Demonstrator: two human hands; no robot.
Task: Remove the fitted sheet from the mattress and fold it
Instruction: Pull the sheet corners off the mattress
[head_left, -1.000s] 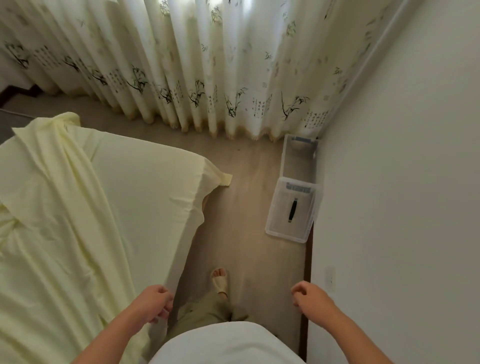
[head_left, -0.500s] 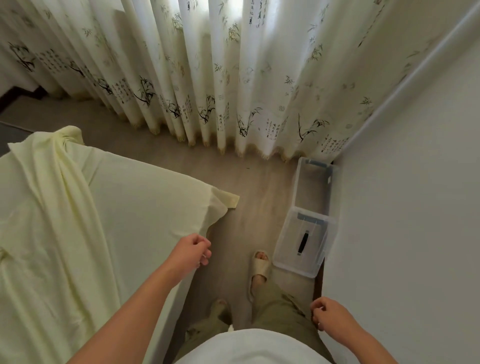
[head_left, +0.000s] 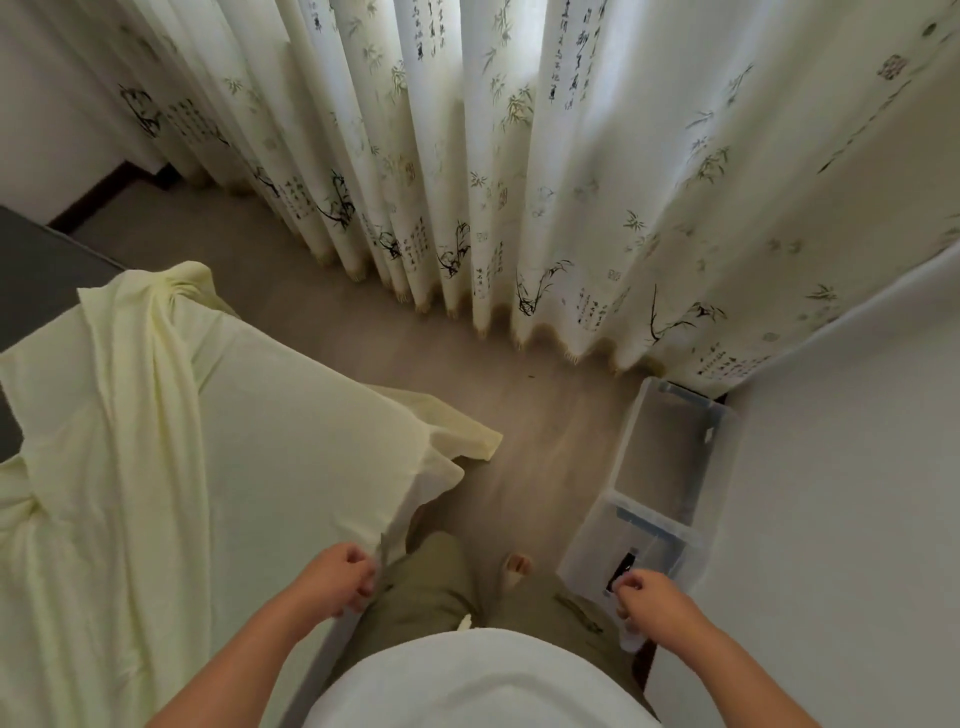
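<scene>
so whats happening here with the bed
A person stands at the corner of a mattress, stripping a pale yellow fitted sheet. The far part is already pulled loose and bunched across the bed. The left hand is curled at the sheet's near edge. The right hand hangs loosely curled above a clear plastic bin, holding nothing.

The single head camera is looking steeply down from the person's head, facing the curtain and floor, taking in near hands and the bed corner
</scene>
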